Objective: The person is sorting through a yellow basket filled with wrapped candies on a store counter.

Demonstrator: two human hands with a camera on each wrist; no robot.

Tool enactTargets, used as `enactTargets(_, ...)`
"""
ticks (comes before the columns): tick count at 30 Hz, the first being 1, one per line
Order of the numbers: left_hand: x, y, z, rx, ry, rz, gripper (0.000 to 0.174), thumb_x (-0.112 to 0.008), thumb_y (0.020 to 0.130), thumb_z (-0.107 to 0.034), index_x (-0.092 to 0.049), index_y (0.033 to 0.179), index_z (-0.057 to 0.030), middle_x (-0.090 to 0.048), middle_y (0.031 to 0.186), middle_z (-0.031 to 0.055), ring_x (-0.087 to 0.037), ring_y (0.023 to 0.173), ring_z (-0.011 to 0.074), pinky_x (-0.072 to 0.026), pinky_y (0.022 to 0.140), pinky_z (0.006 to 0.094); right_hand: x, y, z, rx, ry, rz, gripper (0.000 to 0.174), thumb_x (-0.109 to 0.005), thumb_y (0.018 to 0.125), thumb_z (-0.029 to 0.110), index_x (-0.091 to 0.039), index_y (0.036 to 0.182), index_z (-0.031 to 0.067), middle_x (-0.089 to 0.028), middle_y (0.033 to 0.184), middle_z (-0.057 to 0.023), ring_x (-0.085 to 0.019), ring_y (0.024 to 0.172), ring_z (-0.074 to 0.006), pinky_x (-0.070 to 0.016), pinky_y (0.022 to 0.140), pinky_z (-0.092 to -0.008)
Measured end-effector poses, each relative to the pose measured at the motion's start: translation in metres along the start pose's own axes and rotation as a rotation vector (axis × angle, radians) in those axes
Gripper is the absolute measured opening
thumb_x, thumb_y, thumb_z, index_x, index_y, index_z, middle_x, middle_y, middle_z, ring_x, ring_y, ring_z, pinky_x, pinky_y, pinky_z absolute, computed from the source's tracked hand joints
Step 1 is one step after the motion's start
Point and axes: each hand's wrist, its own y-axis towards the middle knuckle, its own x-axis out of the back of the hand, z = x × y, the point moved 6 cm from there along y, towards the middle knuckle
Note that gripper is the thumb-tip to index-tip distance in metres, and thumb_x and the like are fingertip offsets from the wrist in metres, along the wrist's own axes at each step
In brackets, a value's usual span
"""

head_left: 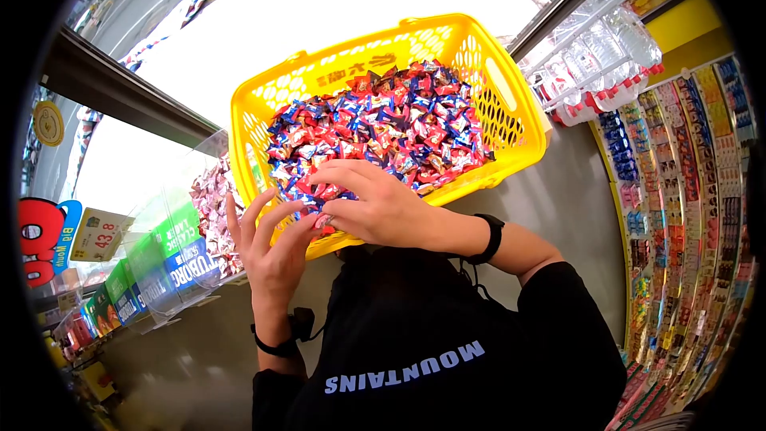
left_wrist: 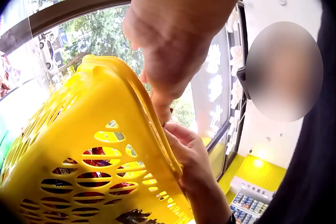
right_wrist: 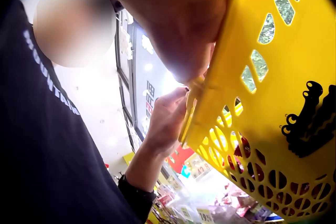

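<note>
A yellow plastic basket (head_left: pixel 319 72) holds a heap of red and blue wrapped candies (head_left: pixel 383 128). Over its near rim, my left hand (head_left: pixel 275 251) and right hand (head_left: pixel 379 206) meet, pinching a small pinkish-red wrapped piece (head_left: pixel 323 222) between thumbs and index fingers. The left hand's other fingers are spread; the right's arch over the candies. In the left wrist view, my left hand (left_wrist: pixel 168 56) reaches past the basket (left_wrist: pixel 115 103) to the right hand (left_wrist: pixel 194 158). The right wrist view shows my left hand (right_wrist: pixel 165 121) beyond my right (right_wrist: pixel 184 35); fingers there hide the piece.
Left of the basket lie pink wrapped candies (head_left: pixel 214 215) behind a clear panel, near green Tuborg boxes (head_left: pixel 179 243) and a price card (head_left: pixel 100 235). Bottles with red caps (head_left: pixel 598 48) stand at the upper right. Stocked shelves (head_left: pixel 678 191) line the right side.
</note>
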Motion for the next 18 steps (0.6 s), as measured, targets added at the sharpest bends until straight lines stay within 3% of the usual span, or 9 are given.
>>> enactTargets(6, 0.005, -0.008, 0.013, 0.056, 0.032, -0.050, 0.021, -0.091, 0.076, -0.018, -0.082, 0.093, -0.0235, -0.074, 0.115, -0.0041, -0.061, 0.131, 0.0298, -0.0307, 0.127, 0.0637, 0.000, -0.002, -0.003, -0.038, 0.039, -0.004, 0.019, -0.079, 0.087, 0.010, -0.070, 0.103, 0.0055, -0.063, 0.137, -0.0164, -0.062, 0.129, -0.0381, -0.0518, 0.110, -0.0486)
enactTargets(10, 0.015, -0.034, 0.063, 0.196, 0.153, -0.211, 0.014, -0.087, 0.085, -0.006, -0.082, 0.096, -0.0121, -0.073, 0.124, 0.0049, -0.060, 0.135, 0.0334, -0.0371, 0.123, 0.0556, 0.000, -0.001, -0.004, -0.039, 0.034, 0.004, 0.018, -0.077, 0.087, 0.008, -0.070, 0.103, 0.0058, -0.063, 0.135, -0.0163, -0.062, 0.127, -0.0378, -0.0514, 0.109, -0.0488)
enactTargets(13, 0.010, -0.082, 0.130, 0.415, 0.180, -0.402, 0.008, -0.083, 0.090, -0.002, -0.078, 0.096, -0.0048, -0.069, 0.130, 0.0090, -0.057, 0.136, 0.0363, -0.0438, 0.115, 0.0503, -0.002, 0.000, -0.007, -0.037, 0.011, 0.020, 0.018, -0.077, 0.086, 0.008, -0.071, 0.103, 0.0066, -0.063, 0.134, -0.0157, -0.062, 0.126, -0.0372, -0.0512, 0.109, -0.0483)
enactTargets(16, -0.010, -0.121, 0.171, 0.541, 0.073, -0.386, 0.006, -0.082, 0.092, -0.004, -0.079, 0.096, -0.0033, -0.068, 0.131, 0.0105, -0.057, 0.134, 0.0363, -0.0431, 0.115, 0.0485, 0.004, 0.001, -0.009, -0.050, -0.049, 0.055, 0.022, -0.079, 0.085, 0.009, -0.072, 0.106, 0.0086, -0.064, 0.133, -0.0146, -0.062, 0.125, -0.0360, -0.0515, 0.107, -0.0472)
enactTargets(18, -0.027, -0.138, 0.179, 0.601, 0.150, -0.228, 0.013, -0.083, 0.091, -0.014, -0.079, 0.094, -0.0027, -0.065, 0.136, 0.0132, -0.055, 0.134, 0.0370, -0.0400, 0.116, 0.0501, 0.010, 0.002, -0.008, -0.042, -0.107, 0.094, 0.025, -0.080, 0.084, 0.010, -0.073, 0.108, 0.0101, -0.064, 0.133, -0.0138, -0.063, 0.125, -0.0350, -0.0518, 0.106, -0.0466)
